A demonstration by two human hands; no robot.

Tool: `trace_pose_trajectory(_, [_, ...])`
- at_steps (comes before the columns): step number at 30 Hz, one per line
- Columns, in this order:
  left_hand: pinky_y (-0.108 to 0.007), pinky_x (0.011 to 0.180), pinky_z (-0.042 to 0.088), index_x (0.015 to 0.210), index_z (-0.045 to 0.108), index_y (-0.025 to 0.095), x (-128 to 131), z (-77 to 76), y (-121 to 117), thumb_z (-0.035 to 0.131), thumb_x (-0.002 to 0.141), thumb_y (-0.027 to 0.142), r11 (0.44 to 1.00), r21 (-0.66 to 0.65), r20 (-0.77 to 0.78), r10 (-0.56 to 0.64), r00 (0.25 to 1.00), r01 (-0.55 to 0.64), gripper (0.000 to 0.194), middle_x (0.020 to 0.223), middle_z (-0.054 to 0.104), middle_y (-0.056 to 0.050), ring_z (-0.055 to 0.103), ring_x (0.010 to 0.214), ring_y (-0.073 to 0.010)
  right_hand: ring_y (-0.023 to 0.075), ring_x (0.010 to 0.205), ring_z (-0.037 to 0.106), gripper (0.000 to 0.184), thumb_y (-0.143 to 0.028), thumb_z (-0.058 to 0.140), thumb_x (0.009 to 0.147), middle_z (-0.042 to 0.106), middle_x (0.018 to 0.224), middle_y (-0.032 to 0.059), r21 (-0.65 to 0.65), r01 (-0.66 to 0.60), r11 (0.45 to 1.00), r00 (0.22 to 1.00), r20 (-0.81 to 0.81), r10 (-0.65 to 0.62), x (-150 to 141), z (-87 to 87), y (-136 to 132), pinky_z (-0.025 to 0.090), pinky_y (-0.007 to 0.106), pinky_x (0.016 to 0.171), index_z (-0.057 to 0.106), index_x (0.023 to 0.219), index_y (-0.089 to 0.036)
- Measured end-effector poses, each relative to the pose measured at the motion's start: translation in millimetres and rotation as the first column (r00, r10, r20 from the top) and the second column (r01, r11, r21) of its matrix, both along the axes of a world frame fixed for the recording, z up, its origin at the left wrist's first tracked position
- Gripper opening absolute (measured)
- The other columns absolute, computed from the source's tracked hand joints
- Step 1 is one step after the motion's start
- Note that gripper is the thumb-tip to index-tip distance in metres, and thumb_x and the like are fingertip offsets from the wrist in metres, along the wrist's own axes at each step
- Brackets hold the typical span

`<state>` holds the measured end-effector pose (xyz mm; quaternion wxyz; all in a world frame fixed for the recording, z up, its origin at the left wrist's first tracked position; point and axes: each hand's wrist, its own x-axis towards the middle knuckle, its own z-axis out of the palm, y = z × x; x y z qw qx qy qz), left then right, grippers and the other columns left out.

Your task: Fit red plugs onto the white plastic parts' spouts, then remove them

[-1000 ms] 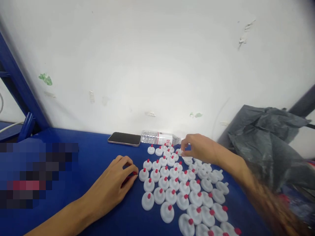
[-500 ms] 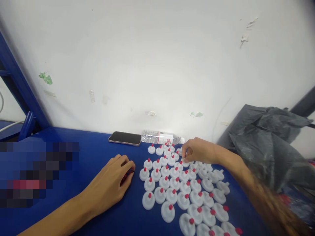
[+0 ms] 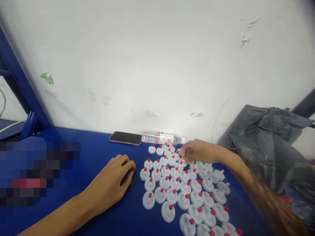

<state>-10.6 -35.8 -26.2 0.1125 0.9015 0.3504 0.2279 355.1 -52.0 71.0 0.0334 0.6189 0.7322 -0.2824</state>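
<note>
My right hand (image 3: 194, 150) is closed in a pinch at the back of a group of white round plastic lids with spouts. Its fingertips are at the top of one white lid (image 3: 182, 161), hiding its spout. Many of the lids around it carry small red tips, like this front one (image 3: 168, 211). At the right, several white lids (image 3: 207, 185) have bare spouts. My left hand (image 3: 113, 178) rests on the blue table, left of the lids, fingers curled inward. A little red shows in its palm, probably small red tips, mostly hidden by the fingers.
A phone (image 3: 125, 138) and a clear water bottle (image 3: 162, 137) lie along the white wall (image 3: 147, 65). On the right is a grey plastic bag (image 3: 265, 141). A blue metal frame (image 3: 29, 82) stands at the left, and a blurred-out patch (image 3: 31, 170) covers the table's left side.
The white lid under my right fingertips has shifted slightly left. My left hand stays in place, with less red showing in its palm.
</note>
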Motion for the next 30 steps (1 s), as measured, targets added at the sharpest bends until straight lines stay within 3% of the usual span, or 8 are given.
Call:
trace_pose_trajectory(3, [-0.044, 0.081, 0.047, 0.099, 0.063, 0.027, -0.2, 1.6, -1.4, 0.040, 0.104, 0.023, 1.000, -0.007, 0.002, 0.001, 1.000, -0.001, 0.023, 0.100, 0.064, -0.003, 0.057, 0.089, -0.0256, 0.0169, 0.077, 0.073, 0.026, -0.045, 0.073, 0.098, 0.076, 0.086, -0.0015, 0.027, -0.007, 1.000, 1.000, -0.005, 0.007, 0.3, 1.3, -0.4, 0.061, 0.037, 0.076, 0.072, 0.100, -0.019])
trace_pose_trajectory(6, [-0.045, 0.082, 0.046, 0.098, 0.063, 0.026, 0.0, 5.3, -3.3, 0.038, 0.106, 0.023, 1.000, -0.016, -0.010, 0.002, 1.000, -0.003, 0.026, 0.100, 0.064, -0.003, 0.057, 0.089, -0.0257, 0.0180, 0.073, 0.071, 0.015, -0.035, 0.070, 0.097, 0.077, 0.082, -0.0009, 0.171, -0.014, 0.985, 1.000, -0.010, 0.016, -5.3, 10.0, -7.9, 0.056, 0.035, 0.073, 0.075, 0.103, -0.022])
trace_pose_trajectory(9, [-0.046, 0.084, 0.046, 0.098, 0.063, 0.025, 1.0, 8.9, -4.6, 0.036, 0.107, 0.025, 0.999, -0.033, -0.018, -0.002, 1.000, 0.001, 0.028, 0.101, 0.064, -0.003, 0.058, 0.091, -0.0265, 0.0214, 0.088, 0.074, 0.018, -0.028, 0.061, 0.098, 0.082, 0.097, 0.0023, 0.328, -0.034, 0.944, 0.998, -0.039, 0.050, -14.8, 18.6, -18.1, 0.054, 0.035, 0.083, 0.077, 0.107, -0.028])
trace_pose_trajectory(13, [-0.047, 0.085, 0.046, 0.097, 0.063, 0.025, 2.6, 12.2, -5.4, 0.033, 0.109, 0.029, 0.999, -0.054, -0.015, 0.002, 1.000, -0.003, 0.032, 0.100, 0.063, -0.004, 0.058, 0.091, -0.0267, 0.0214, 0.110, 0.077, 0.028, -0.021, 0.060, 0.096, 0.084, 0.118, -0.0021, 0.333, -0.126, 0.935, 0.986, -0.064, 0.155, -24.9, 17.8, -24.0, 0.053, 0.031, 0.096, 0.081, 0.110, -0.034])
trace_pose_trajectory(18, [-0.048, 0.087, 0.047, 0.098, 0.064, 0.026, 2.7, 16.4, -7.4, 0.030, 0.111, 0.032, 0.997, -0.073, -0.001, -0.002, 1.000, 0.001, 0.037, 0.101, 0.063, -0.004, 0.057, 0.093, -0.0268, 0.0241, 0.101, 0.079, 0.021, -0.025, 0.063, 0.097, 0.086, 0.108, 0.0006, 0.389, -0.087, 0.917, 0.993, -0.039, 0.111, -24.2, 13.4, -15.5, 0.056, 0.035, 0.092, 0.083, 0.102, -0.030])
trace_pose_trajectory(22, [-0.047, 0.091, 0.047, 0.106, 0.065, 0.026, 1.6, 20.2, -9.7, 0.027, 0.113, 0.035, 0.998, -0.063, 0.089, 0.007, 0.996, -0.001, 0.040, 0.104, 0.065, -0.004, 0.057, 0.097, -0.0265, 0.0264, 0.100, 0.077, 0.016, -0.039, 0.072, 0.094, 0.084, 0.105, 0.0029, 0.499, -0.014, 0.867, 0.998, -0.040, 0.039, -25.5, 23.3, -11.9, 0.056, 0.040, 0.093, 0.080, 0.100, -0.028])
trace_pose_trajectory(25, [-0.048, 0.095, 0.048, 0.110, 0.066, 0.025, 0.7, 22.7, -12.9, 0.030, 0.113, 0.033, 1.000, -0.009, 0.214, 0.011, 0.977, -0.009, 0.037, 0.109, 0.067, -0.006, 0.057, 0.104, -0.0280, 0.0247, 0.106, 0.074, 0.019, -0.043, 0.066, 0.099, 0.081, 0.112, 0.0025, 0.567, -0.029, 0.823, 0.995, -0.058, 0.075, -39.3, 30.9, -17.9, 0.055, 0.041, 0.095, 0.075, 0.107, -0.029])
trace_pose_trajectory(30, [-0.048, 0.095, 0.050, 0.115, 0.065, 0.030, 2.2, 26.2, -24.4, 0.041, 0.108, 0.029, 0.996, 0.093, 0.304, -0.027, 0.952, -0.001, 0.024, 0.113, 0.069, -0.006, 0.059, 0.108, -0.0292, 0.0179, 0.102, 0.072, 0.013, -0.032, 0.059, 0.105, 0.077, 0.115, -0.0013, 0.610, -0.118, 0.783, 0.975, -0.078, 0.208, -78.9, 30.2, -37.2, 0.055, 0.034, 0.088, 0.070, 0.113, -0.031])
